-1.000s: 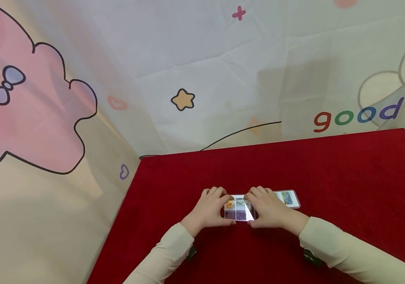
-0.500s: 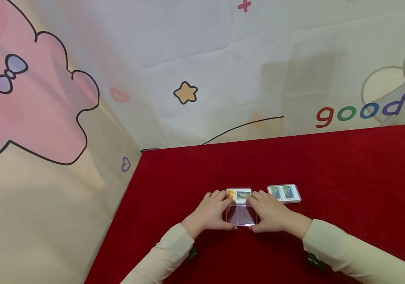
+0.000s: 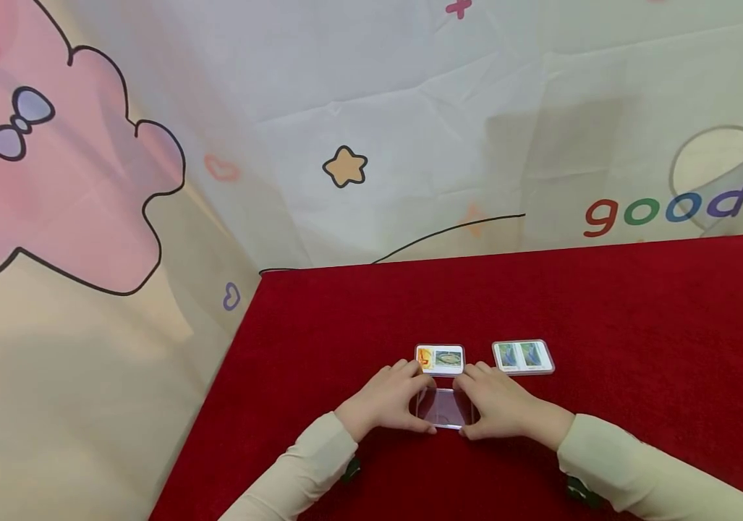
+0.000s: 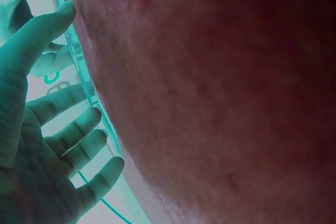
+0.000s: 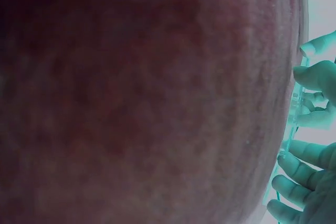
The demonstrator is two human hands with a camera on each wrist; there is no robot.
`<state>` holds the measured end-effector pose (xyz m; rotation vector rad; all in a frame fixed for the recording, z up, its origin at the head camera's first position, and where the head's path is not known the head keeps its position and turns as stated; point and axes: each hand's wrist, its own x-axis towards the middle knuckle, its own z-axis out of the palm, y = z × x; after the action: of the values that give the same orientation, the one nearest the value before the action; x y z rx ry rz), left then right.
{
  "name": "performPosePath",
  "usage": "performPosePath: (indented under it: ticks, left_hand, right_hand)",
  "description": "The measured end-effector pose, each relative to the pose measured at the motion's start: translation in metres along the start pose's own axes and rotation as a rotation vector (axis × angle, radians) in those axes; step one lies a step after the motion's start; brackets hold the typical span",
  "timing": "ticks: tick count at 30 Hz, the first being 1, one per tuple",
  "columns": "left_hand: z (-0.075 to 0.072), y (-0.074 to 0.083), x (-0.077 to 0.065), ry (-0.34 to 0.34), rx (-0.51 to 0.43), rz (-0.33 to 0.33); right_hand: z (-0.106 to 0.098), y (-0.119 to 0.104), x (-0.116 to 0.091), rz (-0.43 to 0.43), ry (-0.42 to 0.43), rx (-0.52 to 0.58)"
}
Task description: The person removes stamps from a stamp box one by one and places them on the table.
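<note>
A flat, clear rectangular plastic piece (image 3: 444, 409), perhaps a lid or case, lies between my two hands low over the red cloth. My left hand (image 3: 392, 398) grips its left end in the head view, thumb on the near edge and fingers at the far edge. My right hand (image 3: 504, 404) holds the right end the same way. Just beyond the fingers is a clear-framed card (image 3: 449, 359) with a yellow picture and a greenish one. In the left wrist view, the plastic piece (image 4: 79, 59) appears edge-on beside the fingers.
Farther right lies a second clear-framed card (image 3: 522, 357) with two blue-green pictures. Red cloth (image 3: 579, 297) covers the table. A printed white curtain (image 3: 423, 166) stands along the back and left edges.
Both hands have drawn the clear plastic piece toward the body, from over the yellow-pictured card to the near side of it. That card and the right-hand card now show fully or nearly so.
</note>
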<state>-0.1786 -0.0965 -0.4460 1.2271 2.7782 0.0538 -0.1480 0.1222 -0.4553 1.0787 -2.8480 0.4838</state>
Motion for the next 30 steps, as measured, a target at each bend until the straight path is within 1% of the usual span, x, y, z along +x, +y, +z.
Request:
performPosePath:
  ticks: [5,13,22,30]
  left_hand:
    - [0.0028,0.0,0.0005,-0.009,0.0,-0.007]
    - [0.0069,-0.0021,0.0019,-0.02,-0.04,-0.017]
    - [0.0047,-0.0022,0.0011,-0.046,-0.049,-0.03]
    - [0.0042,-0.0041,-0.0008,-0.068,-0.077,-0.034]
  right_hand:
    - [0.0038,0.0006,-0.0011,0.007,-0.008,0.003]
    - [0.0023,0.0015,-0.0005,-0.001,-0.001,0.006]
    - [-0.0005,0.0015,0.0005,0.009,-0.031,0.028]
    - [-0.002,0.0026,0.0007,0.009,-0.035,0.005]
